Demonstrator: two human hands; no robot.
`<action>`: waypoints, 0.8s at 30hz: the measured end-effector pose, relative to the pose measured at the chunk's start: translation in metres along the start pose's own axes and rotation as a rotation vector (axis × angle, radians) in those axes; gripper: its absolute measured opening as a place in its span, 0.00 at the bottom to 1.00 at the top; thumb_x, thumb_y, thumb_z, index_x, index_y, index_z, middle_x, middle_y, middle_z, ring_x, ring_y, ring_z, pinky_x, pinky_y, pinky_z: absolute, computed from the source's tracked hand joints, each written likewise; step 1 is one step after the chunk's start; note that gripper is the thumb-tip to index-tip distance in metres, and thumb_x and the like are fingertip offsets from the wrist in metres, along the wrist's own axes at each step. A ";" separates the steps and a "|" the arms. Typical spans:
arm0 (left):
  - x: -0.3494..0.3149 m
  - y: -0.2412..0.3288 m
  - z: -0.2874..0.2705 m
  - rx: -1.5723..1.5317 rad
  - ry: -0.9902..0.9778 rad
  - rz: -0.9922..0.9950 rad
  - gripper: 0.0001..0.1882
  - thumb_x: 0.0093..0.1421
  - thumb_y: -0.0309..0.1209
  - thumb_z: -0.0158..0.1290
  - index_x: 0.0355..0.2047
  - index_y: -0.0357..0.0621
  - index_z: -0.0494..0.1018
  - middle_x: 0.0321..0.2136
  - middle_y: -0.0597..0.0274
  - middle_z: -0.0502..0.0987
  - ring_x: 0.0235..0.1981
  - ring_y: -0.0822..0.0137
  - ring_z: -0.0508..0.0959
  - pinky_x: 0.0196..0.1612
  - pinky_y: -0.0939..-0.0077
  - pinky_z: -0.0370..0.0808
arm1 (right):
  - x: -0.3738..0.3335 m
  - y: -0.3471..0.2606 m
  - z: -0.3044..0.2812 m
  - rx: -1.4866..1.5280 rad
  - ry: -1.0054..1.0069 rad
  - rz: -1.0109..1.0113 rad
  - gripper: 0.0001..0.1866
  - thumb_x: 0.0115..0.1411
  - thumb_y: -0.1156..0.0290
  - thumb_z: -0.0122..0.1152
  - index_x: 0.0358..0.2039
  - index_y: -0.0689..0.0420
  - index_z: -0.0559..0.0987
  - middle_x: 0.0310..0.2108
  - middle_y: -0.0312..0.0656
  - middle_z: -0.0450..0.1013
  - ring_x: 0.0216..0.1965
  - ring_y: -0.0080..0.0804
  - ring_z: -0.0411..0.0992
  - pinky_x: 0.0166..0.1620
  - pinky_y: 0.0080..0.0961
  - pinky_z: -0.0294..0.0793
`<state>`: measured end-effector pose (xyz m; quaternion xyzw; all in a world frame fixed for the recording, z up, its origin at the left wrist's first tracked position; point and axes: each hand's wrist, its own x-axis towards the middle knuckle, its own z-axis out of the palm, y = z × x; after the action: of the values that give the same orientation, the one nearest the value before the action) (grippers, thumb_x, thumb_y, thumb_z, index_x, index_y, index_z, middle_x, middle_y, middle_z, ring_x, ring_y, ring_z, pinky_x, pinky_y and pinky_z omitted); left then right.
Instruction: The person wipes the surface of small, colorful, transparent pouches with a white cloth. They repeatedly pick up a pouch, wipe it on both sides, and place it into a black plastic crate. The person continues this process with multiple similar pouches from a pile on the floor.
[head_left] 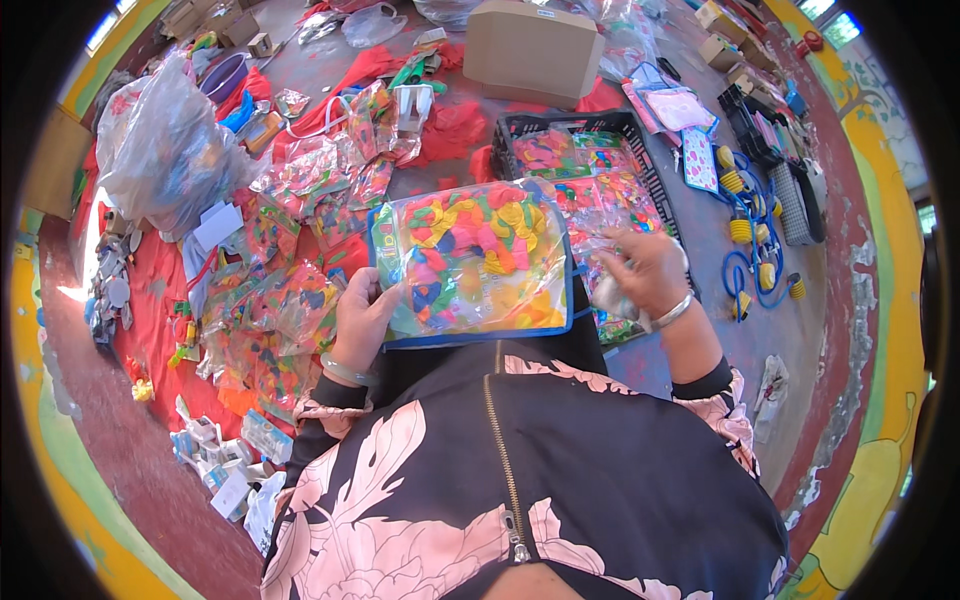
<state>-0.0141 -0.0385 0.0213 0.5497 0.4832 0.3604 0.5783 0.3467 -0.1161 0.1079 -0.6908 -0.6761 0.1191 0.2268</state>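
On my lap lies a flat, blue-edged board or pouch (552, 325) with a clear packet of colourful uninflated balloons (480, 250) on or inside it; which one I cannot tell. My left hand (362, 318) grips its left edge, thumb on top. To the right of it, my right hand (648, 272) is raised with its fingers curled around a crumpled whitish cloth or tissue (612, 297). Just beyond that hand, a black plastic crate (652, 160) holds several similar balloon packets (610, 195). My right hand hides part of the crate.
Loose balloon packets (270, 330) spread over red cloth on the left. A big clear plastic sack (165, 150) stands behind them. An upright cardboard box (532, 50) is past the crate. Blue tubing with yellow fittings (755, 235) lies right; white boxes (220, 460) lie lower left.
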 end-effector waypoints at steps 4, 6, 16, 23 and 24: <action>0.002 0.005 0.008 -0.114 -0.001 0.009 0.07 0.57 0.23 0.52 0.36 0.37 0.68 0.25 0.70 0.72 0.25 0.84 0.68 0.26 0.89 0.64 | 0.009 -0.011 0.022 -0.323 -0.046 -0.484 0.11 0.49 0.71 0.58 0.35 0.48 0.80 0.23 0.34 0.69 0.25 0.33 0.70 0.31 0.31 0.66; 0.004 0.001 0.005 -0.095 -0.014 -0.002 0.07 0.57 0.22 0.51 0.36 0.37 0.68 0.24 0.70 0.71 0.24 0.84 0.68 0.26 0.89 0.64 | 0.018 -0.010 0.028 -0.367 -0.086 -0.565 0.13 0.48 0.72 0.58 0.36 0.46 0.80 0.24 0.32 0.68 0.25 0.31 0.70 0.31 0.30 0.65; 0.006 0.010 0.003 -0.037 0.017 -0.157 0.05 0.62 0.28 0.47 0.31 0.41 0.68 0.19 0.72 0.69 0.18 0.83 0.65 0.22 0.89 0.62 | 0.054 0.021 -0.067 0.490 -0.050 -0.077 0.07 0.61 0.73 0.53 0.31 0.63 0.76 0.28 0.34 0.71 0.31 0.20 0.69 0.35 0.20 0.70; 0.010 0.011 0.007 -0.016 0.032 -0.146 0.05 0.63 0.29 0.47 0.31 0.42 0.68 0.18 0.74 0.67 0.16 0.84 0.63 0.19 0.91 0.58 | 0.038 0.073 -0.125 0.174 0.012 0.160 0.10 0.63 0.69 0.50 0.35 0.64 0.76 0.25 0.33 0.71 0.27 0.17 0.67 0.32 0.17 0.67; 0.011 0.011 0.008 -0.023 0.037 -0.153 0.05 0.63 0.29 0.47 0.31 0.42 0.68 0.18 0.74 0.67 0.16 0.84 0.63 0.19 0.91 0.58 | 0.036 0.080 -0.125 0.149 0.012 0.144 0.11 0.63 0.69 0.50 0.35 0.64 0.76 0.26 0.33 0.71 0.28 0.18 0.67 0.32 0.18 0.67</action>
<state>-0.0026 -0.0289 0.0299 0.4976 0.5302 0.3309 0.6015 0.4780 -0.0981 0.1839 -0.7196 -0.6127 0.1805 0.2725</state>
